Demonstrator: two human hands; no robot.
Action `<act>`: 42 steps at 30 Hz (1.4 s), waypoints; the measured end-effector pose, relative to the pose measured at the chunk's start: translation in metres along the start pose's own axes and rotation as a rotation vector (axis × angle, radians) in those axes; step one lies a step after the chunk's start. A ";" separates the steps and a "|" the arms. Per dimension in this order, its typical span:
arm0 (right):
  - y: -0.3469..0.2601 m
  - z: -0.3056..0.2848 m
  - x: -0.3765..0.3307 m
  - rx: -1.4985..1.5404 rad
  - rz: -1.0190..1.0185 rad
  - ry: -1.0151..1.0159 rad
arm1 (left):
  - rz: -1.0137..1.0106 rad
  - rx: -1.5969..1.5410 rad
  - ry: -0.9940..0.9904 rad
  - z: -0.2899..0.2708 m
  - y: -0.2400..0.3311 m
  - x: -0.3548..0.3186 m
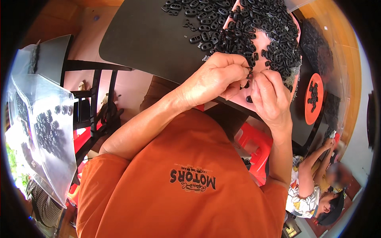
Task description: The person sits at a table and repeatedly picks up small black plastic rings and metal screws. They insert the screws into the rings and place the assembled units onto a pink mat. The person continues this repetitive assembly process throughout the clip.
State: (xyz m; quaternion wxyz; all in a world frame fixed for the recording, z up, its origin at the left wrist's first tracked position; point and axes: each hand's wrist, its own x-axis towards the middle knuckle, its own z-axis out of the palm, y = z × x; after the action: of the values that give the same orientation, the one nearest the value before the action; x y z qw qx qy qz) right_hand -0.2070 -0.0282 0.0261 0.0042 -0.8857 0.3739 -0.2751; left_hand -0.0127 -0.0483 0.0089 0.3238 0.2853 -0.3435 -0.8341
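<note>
- Left hand (222, 75), right hand (273, 93) curling nearly together; can't tell how far they're closing or what they're gripping.
- Black two-hole cord locks (280, 54) lying heaped just beyond, on pink tray (262, 39) and table (147, 35).

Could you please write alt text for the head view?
A person's left hand and right hand are curled close together over a pink surface strewn with small black parts. More lie on the dark table; an orange plate at right holds black pieces.
</note>
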 end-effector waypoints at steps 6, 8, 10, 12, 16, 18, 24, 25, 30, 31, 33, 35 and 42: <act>0.000 0.000 0.002 -0.046 -0.005 0.038 | -0.007 -0.087 -0.012 -0.002 0.001 0.003; -0.002 0.000 0.003 -0.047 0.024 0.033 | -0.007 -0.088 -0.012 -0.003 -0.001 0.003; -0.005 0.002 0.003 -0.029 0.048 0.028 | -0.022 -0.068 0.006 -0.004 -0.001 0.002; -0.006 0.001 0.002 -0.029 0.062 0.039 | 0.001 -0.084 -0.004 -0.002 -0.003 0.002; -0.011 -0.005 0.005 0.068 0.156 0.031 | 0.010 -0.061 0.006 0.000 -0.003 0.003; -0.013 -0.009 0.005 0.110 0.218 0.042 | -0.008 -0.003 -0.006 0.000 0.000 0.000; -0.006 -0.018 -0.008 0.490 0.514 0.110 | 0.074 0.166 0.009 0.004 -0.003 0.000; -0.010 -0.021 -0.008 0.614 0.614 0.131 | 0.098 0.209 0.005 0.005 -0.004 0.002; -0.019 -0.029 -0.005 0.982 0.819 0.167 | 0.138 0.313 0.020 0.009 -0.008 0.000; -0.020 -0.030 -0.004 1.025 0.847 0.145 | 0.131 0.299 0.009 0.008 -0.008 -0.001; -0.018 -0.028 -0.006 1.034 0.817 0.168 | 0.175 0.307 -0.020 0.009 -0.012 0.001; -0.017 -0.025 -0.005 1.005 0.788 0.169 | 0.171 0.330 -0.005 0.010 -0.014 0.001; -0.013 -0.016 0.000 0.881 0.789 0.141 | 0.130 0.400 -0.017 0.010 -0.011 0.000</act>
State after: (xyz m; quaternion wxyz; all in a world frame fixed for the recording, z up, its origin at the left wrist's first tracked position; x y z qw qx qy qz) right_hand -0.2059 -0.0154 0.0426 0.4485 -0.5744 0.5247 -0.4400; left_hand -0.0241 -0.0383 0.0067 0.3108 0.3140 -0.5225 -0.7292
